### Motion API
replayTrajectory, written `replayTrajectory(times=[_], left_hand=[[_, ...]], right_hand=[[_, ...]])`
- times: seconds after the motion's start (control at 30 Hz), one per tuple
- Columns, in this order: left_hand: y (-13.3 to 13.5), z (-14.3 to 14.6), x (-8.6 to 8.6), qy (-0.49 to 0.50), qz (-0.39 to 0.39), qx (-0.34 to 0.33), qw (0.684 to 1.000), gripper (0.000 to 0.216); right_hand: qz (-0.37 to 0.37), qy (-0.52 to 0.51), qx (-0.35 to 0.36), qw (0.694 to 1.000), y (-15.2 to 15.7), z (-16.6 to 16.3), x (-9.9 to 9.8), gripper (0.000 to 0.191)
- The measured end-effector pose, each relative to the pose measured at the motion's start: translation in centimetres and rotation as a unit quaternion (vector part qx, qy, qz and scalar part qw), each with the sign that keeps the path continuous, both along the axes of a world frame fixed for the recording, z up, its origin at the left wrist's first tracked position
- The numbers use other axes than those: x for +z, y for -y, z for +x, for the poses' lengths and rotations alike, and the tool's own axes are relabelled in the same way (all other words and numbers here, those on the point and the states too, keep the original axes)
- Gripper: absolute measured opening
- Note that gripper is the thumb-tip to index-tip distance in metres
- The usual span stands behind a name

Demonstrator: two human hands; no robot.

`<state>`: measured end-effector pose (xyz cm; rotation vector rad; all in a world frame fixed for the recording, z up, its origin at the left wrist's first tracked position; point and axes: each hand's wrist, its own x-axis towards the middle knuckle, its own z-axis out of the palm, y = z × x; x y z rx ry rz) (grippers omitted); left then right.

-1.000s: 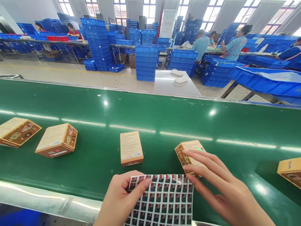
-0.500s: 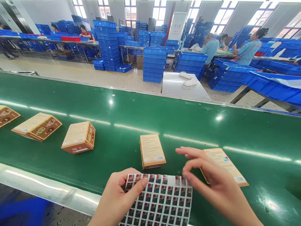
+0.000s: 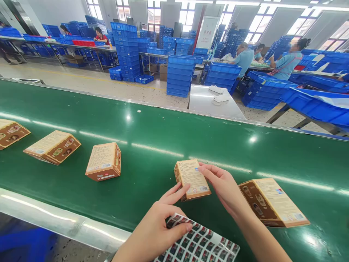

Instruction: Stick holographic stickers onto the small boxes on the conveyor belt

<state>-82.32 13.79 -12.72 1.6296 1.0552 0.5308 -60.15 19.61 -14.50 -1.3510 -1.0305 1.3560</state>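
Note:
My left hand (image 3: 159,227) pinches a sheet of small stickers (image 3: 201,243) with the thumb, while its index finger stretches out to the near edge of a small tan box (image 3: 191,180) on the green belt (image 3: 163,127). My right hand (image 3: 225,187) rests its fingertips on that box's top, pressing at a small sticker near the far corner. A second box (image 3: 272,202) lies just right of my right wrist.
Three more boxes (image 3: 104,161) (image 3: 51,146) (image 3: 11,133) lie further left on the belt. A steel rail (image 3: 54,220) edges the near side. Beyond the belt stand a grey table (image 3: 215,103), stacks of blue crates (image 3: 178,74) and seated workers (image 3: 286,60).
My right hand left the sticker sheet and went forward onto the box in the middle. The left index finger reached out to that box. The sheet dropped lower and tilted.

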Motion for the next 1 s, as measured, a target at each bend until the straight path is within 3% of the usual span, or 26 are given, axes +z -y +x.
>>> replayTrajectory(times=[0.27,0.6,0.67,0.77,0.83,0.9,1.0], left_hand=[[-0.2,1.7,0.4,0.035,-0.017,-0.022,0.999,0.009],[-0.4,3.6,0.6,0.048,-0.022,-0.055,0.997,0.011],[-0.1,3.5,0.7,0.057,-0.024,-0.037,0.997,0.01],[0.5,2.5,0.6,0.023,-0.042,0.047,0.998,0.016],[0.8,1.4,0.6,-0.009,-0.048,0.103,0.993,0.027],[1.1,0.3,0.7,-0.011,-0.047,0.14,0.989,0.034],[1.2,-1.1,1.0,0.016,-0.046,0.183,0.982,0.039]], right_hand=[[0.033,0.106,-0.038,0.993,0.6,1.0,0.0,0.038],[0.084,0.266,-0.103,0.955,0.8,2.7,0.5,0.044],[0.091,0.295,-0.107,0.945,0.5,3.5,0.7,0.035],[0.108,0.325,-0.117,0.932,1.0,4.7,1.3,0.033],[0.145,0.356,-0.097,0.918,2.2,5.2,2.0,0.032],[0.224,0.395,-0.024,0.891,3.8,5.1,2.9,0.024],[0.367,0.427,0.102,0.82,5.8,4.1,3.9,0.016]])
